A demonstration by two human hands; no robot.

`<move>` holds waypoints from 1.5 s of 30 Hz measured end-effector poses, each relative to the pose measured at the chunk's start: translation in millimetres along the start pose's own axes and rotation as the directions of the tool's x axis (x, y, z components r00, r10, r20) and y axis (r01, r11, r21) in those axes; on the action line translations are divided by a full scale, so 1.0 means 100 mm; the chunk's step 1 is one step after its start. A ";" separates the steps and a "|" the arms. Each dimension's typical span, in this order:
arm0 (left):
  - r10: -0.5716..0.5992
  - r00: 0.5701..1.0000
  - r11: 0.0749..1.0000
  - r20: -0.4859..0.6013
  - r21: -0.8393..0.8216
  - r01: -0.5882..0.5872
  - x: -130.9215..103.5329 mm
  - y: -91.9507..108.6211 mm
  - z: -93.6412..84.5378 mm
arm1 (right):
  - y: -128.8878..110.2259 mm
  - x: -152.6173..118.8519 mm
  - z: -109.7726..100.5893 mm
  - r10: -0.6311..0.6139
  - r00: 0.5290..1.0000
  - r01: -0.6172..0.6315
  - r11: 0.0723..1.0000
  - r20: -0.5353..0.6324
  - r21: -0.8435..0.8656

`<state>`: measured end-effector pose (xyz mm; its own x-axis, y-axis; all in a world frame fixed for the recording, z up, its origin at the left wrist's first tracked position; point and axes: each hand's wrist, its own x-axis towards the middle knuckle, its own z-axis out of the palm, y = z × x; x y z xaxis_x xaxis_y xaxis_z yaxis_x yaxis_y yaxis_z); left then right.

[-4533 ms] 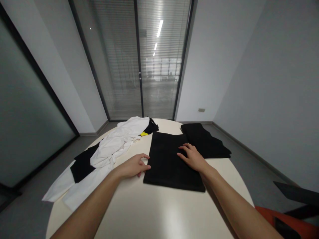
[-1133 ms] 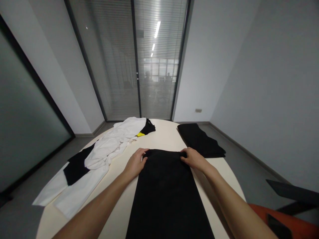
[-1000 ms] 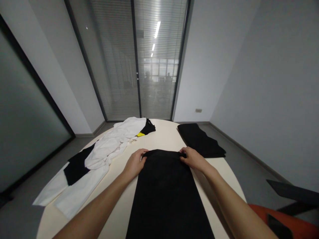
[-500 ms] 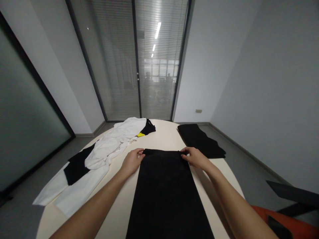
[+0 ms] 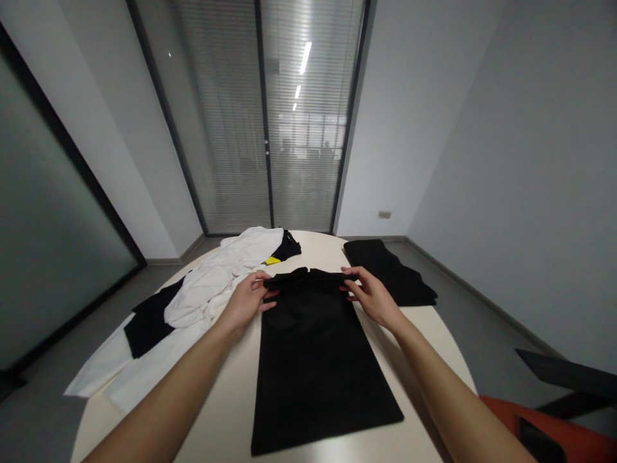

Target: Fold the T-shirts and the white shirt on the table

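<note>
A black garment (image 5: 321, 366), made up into a long flat panel, lies on the table in front of me; I cannot tell its exact kind. Its far edge is lifted and bunched, with a small notch in the middle. At the far left corner, my left hand (image 5: 245, 301) is closed on the cloth, thumb and fingers pinching it. The far right corner is pinched in the same way by my right hand (image 5: 372, 297). The garment's near edge rests on the tabletop, slightly slanted.
White clothes (image 5: 207, 289) with black pieces lie heaped along the left of the round cream table (image 5: 322, 249). A folded black garment (image 5: 388, 273) sits at the far right. An orange chair (image 5: 540, 424) with a black armrest stands at the lower right.
Both hands have moved away from me and a little left, lifting the far edge. The black garment has slid forward, so its near edge now shows on the table.
</note>
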<state>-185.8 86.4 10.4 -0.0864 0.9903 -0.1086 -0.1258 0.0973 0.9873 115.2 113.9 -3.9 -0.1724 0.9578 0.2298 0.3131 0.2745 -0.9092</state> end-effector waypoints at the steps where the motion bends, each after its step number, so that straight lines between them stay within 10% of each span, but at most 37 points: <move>1: -0.002 1.000 0.999 0.024 -0.042 0.003 -0.02 0.00 0.01 | 0.00 0.00 0.00 -0.028 1.000 0.028 1.000 -0.002 0.015; 11: 0.390 0.911 0.901 0.137 0.148 -0.408 0.11 -0.11 -0.05 | 0.02 0.01 -0.03 -0.264 0.963 0.263 0.964 -0.050 -0.027; 23: 0.290 0.861 0.773 0.417 0.428 -0.468 0.04 -0.10 -0.25 | -0.01 -0.05 -0.19 -0.109 0.973 0.102 0.994 0.205 0.043; 32: 0.416 0.742 0.427 0.525 0.608 -0.670 -0.01 -0.15 -0.26 | -0.07 -0.12 -0.22 0.036 0.900 -0.132 0.972 0.435 0.193; 45: 0.403 0.832 0.740 0.381 0.400 -0.541 0.12 -0.38 -0.21 | 0.00 -0.09 -0.13 -0.070 0.945 0.028 0.991 0.318 0.134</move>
<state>-202.8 92.5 -31.3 0.2538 0.9009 0.3520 0.3488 -0.4247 0.8355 128.9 106.6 -1.5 -0.4820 0.8594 0.1705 0.1804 0.2878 -0.9406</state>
